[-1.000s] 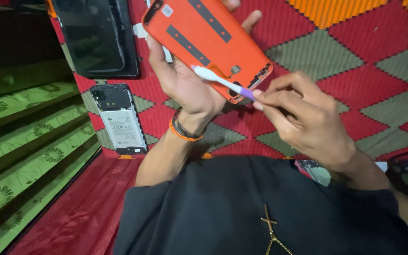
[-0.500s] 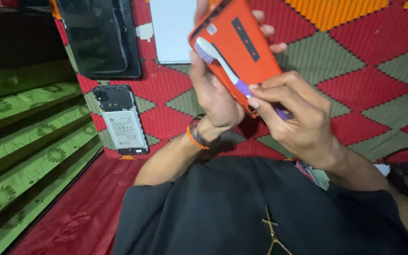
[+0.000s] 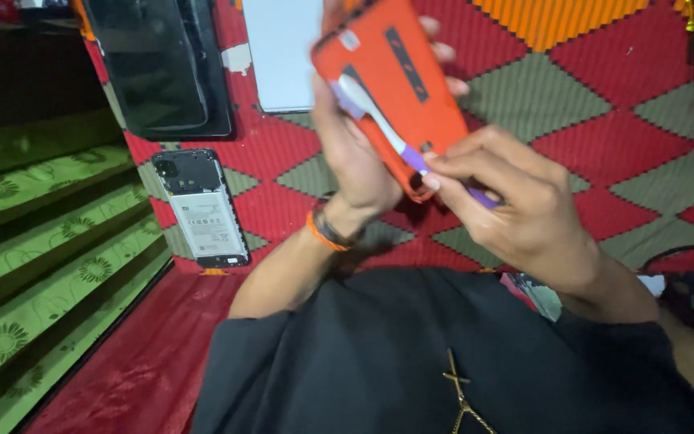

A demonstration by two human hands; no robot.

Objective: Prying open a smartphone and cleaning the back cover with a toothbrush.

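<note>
Right hand [image 3: 516, 213]: fingers pinched together on the purple handle of a white-and-purple toothbrush [image 3: 379, 120], thumb and forefinger near the neck, wrist bent inward over the lap. Brush head lay flat against the inner face of an orange phone back cover [image 3: 399, 88], pointing up and away from the body.

Left hand [image 3: 355, 153]: clamped on the cover from behind and its left edge, fingertips showing past the far side, palm turned toward the camera. Cover was held tilted, raised above the mat, approx. centre-top of view. Orange band at the left wrist.

Assessment: brushing appeared to be in hand. For a clean result, judged best to keep strokes short and light, bristles flat, working along the recesses near the camera cut-out; left grip to stay on the edges so the thin shell does not flex.

Surroundings: opened phone [image 3: 201, 207] with battery exposed lay on the red-and-green patterned mat [image 3: 628, 120], well apart to the left. Dark screen panel [image 3: 158, 64] and a white sheet [image 3: 283, 52] beyond it. Green patterned cloth [image 3: 34, 265] at far left. Person wore a black garment.
</note>
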